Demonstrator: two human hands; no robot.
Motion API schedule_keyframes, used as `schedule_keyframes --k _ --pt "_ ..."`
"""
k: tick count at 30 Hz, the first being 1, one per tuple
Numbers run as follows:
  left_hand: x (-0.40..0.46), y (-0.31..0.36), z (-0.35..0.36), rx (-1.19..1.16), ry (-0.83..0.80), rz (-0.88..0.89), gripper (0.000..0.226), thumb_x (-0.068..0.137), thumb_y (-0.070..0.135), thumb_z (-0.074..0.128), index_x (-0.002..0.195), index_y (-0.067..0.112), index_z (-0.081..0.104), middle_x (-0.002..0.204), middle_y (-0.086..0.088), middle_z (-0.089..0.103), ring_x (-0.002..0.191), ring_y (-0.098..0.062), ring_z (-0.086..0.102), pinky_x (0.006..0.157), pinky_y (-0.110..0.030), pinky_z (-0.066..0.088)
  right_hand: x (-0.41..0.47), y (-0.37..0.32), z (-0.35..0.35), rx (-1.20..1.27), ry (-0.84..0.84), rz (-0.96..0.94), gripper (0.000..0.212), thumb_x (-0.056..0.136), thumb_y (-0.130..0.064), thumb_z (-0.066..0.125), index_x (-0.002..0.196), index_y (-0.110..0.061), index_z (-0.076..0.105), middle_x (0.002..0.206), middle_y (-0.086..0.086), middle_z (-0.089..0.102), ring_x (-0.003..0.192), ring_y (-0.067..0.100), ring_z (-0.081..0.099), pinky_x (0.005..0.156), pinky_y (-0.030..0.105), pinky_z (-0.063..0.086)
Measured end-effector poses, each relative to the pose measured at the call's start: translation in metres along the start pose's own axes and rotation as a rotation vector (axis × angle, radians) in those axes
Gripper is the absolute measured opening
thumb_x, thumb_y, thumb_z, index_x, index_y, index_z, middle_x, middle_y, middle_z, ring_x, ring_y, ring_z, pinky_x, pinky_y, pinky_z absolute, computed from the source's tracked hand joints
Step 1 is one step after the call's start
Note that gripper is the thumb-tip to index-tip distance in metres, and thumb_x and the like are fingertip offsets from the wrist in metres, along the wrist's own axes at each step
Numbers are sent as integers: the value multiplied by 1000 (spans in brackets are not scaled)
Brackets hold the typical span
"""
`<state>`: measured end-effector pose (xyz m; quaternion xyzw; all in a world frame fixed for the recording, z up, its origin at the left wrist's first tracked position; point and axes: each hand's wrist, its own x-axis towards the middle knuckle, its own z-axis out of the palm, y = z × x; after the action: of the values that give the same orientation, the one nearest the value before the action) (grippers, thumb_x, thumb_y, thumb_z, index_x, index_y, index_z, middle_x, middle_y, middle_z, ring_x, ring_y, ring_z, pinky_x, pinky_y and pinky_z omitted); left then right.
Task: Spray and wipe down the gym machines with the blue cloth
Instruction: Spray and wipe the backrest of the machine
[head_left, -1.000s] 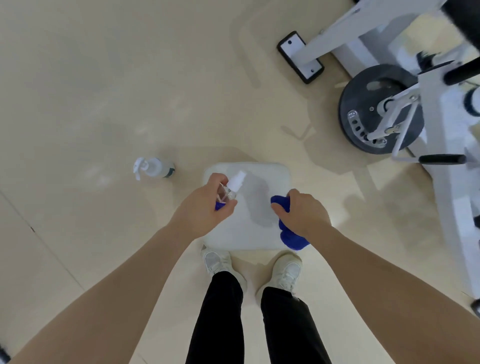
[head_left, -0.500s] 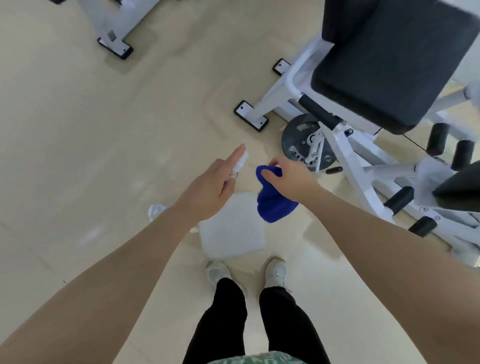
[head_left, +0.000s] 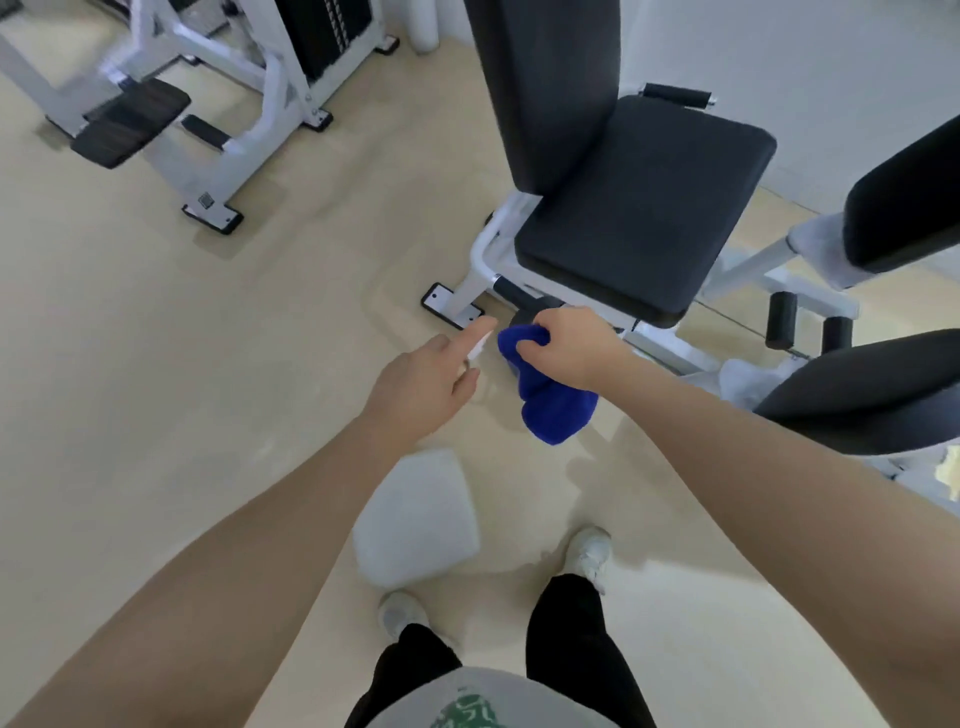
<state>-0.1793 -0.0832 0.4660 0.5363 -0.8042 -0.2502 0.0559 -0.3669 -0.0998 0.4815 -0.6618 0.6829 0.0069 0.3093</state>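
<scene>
I count two white-framed gym machines: one far left with a dark footplate, and one right of centre with a black padded seat and upright black backrest. My left hand curls round one small clear spray bottle, index finger stretched over its white nozzle. One pale square cushion lies on the beige floor, just ahead of two white shoes. My right hand clamps one bunched blue cloth, which hangs beside the seat's front edge.
</scene>
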Motion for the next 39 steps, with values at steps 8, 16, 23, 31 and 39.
schedule_keyframes --k 8,16,23,31,39 --pt "79 100 6 -98 130 -70 52 90 12 47 138 27 35 103 -11 62 85 -34 60 75 -47 50 24 110 -87 -63 -101 62 11 88 -9 50 99 -5 50 96 11 56 80 23 47 66 29 35" --pt "156 138 -6 -58 147 -51 55 91 15 46 143 29 34 99 -7 60 80 -30 59 73 -45 51 63 160 -143 687 37 283 15 87 -22 62 84 -9 54 74 2 53 65 18 49 53 27 38" --pt "238 134 -31 -39 84 3 52 91 15 45 139 32 32 95 1 56 77 -25 56 72 -38 51 116 160 -178 1238 -5 7 19 86 -19 63 102 -10 64 95 9 69 86 26 63 77 39 48" --pt "326 114 -83 -81 102 61 55 93 13 45 144 29 30 81 1 48 71 -21 53 70 -37 47 193 142 -231 1727 209 231 32 97 -38 47 90 -9 59 78 6 62 81 28 70 77 38 55" --pt "374 91 -97 7 112 4 60 92 8 43 146 27 27 78 -3 43 64 -27 51 65 -45 49 249 142 -244 1370 131 192 20 91 -26 61 106 -17 54 95 5 63 83 20 62 77 35 53"
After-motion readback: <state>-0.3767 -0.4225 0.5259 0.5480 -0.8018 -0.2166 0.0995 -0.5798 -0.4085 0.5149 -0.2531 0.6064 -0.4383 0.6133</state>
